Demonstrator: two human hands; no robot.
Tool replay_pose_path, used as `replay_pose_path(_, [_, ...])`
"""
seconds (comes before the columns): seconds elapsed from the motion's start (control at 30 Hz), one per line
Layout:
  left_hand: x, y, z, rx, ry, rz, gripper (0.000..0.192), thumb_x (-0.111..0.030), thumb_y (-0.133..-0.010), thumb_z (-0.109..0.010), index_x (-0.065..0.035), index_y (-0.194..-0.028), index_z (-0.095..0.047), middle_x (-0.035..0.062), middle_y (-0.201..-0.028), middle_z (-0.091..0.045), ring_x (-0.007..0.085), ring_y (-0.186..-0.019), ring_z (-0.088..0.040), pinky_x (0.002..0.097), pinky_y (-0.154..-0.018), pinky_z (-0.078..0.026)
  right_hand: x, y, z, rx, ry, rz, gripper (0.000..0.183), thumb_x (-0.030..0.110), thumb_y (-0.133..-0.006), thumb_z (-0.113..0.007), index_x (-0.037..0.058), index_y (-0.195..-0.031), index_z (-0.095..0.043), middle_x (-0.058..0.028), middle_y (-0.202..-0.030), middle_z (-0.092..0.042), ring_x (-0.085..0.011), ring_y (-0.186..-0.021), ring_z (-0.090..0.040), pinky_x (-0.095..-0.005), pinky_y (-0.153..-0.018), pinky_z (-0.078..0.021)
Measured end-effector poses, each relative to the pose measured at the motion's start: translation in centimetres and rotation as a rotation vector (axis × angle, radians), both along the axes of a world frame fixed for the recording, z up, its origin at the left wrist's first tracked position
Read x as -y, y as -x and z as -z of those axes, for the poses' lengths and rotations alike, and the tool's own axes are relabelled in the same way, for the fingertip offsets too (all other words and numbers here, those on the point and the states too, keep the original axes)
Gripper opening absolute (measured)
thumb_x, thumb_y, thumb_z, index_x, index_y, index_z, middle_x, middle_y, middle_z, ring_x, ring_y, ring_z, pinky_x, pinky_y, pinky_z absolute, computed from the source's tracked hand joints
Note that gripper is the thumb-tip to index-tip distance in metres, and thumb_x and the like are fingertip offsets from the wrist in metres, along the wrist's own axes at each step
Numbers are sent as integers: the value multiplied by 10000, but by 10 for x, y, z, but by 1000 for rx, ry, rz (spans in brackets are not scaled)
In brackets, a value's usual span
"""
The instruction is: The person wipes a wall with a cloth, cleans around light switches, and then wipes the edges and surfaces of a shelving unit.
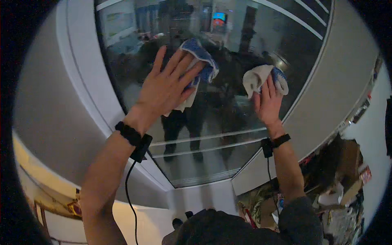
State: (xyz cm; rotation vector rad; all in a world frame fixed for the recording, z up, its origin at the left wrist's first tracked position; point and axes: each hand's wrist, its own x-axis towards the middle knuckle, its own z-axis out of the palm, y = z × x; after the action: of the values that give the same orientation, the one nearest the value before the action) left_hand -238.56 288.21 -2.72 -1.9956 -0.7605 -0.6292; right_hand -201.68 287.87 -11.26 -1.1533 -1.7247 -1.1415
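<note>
A tall glass pane (226,119) in a pale frame stands before me. My left hand (167,81) lies with fingers spread over a blue-and-white cloth (199,50), pressing it to the glass. Part of that cloth hangs out below the palm. Farther right, my right hand (269,104) holds a second blue-and-white cloth (255,78) bunched against the pane. Its fingertips are partly covered by cloth folds. Each wrist wears a black band with a small black box and a cable.
Pale wall panels (330,85) flank the glass. Cardboard and mixed clutter (340,190) are piled at lower right. A black cable (130,196) hangs from my left wrist. The glass shows reflections of a room, a lit screen and legs.
</note>
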Motion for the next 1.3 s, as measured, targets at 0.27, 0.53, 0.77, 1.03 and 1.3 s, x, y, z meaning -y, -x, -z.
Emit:
replay_pose_path(0.27, [-23, -84, -8, -215, 0, 279, 695, -436, -915, -674, -190, -1531, -469, 67, -1597, -447, 272, -1539, -299, 589, -1265, -147, 4, -18, 125, -643, -5, 284, 605, 265, -970, -648, -55, -1450, -466, -332, -1519, -455, -521, -1279, -522, -612, -1061, -398])
replay_pose_path(0.53, [-32, -96, 116, -724, 7, 306, 567, -282, -1003, -523, -142, -1549, -462, 53, -1629, -417, 295, -1570, -233, 579, -1280, -89, 23, 175, 256, -923, 296, 350, 515, 268, -935, -693, -13, -1312, -484, -325, -1284, -487, -549, -1035, -555, -579, -875, -504])
replay_pose_path(0.77, [-31, -74, 138, -943, 182, 350, 632, -319, -972, -589, -143, -1561, -445, 71, -1640, -395, 305, -1585, -188, 575, -1281, -85, 41, 189, 255, -1306, 374, 135, 425, 241, -929, -687, -7, -1228, -515, -311, -1309, -523, -540, -1119, -564, -599, -886, -502])
replay_pose_path(1.03, [-50, -196, 109, -906, -54, 376, 759, -515, -957, -597, -145, -1589, -395, 138, -1649, -368, 367, -1580, -177, 621, -1271, -59, 41, -2, 197, -1321, 425, 100, 435, 267, -956, -632, 18, -1302, -547, -304, -1169, -637, -502, -1106, -605, -547, -926, -493])
replay_pose_path(1.3, [-45, -347, 92, -864, -4, 427, 717, -519, -938, -628, -172, -1546, -475, 116, -1652, -373, 354, -1576, -194, 643, -1262, -58, 33, -109, 205, -1038, 94, 89, 614, 307, -1008, -610, 0, -1485, -376, -343, -1430, -449, -563, -1162, -575, -585, -943, -529])
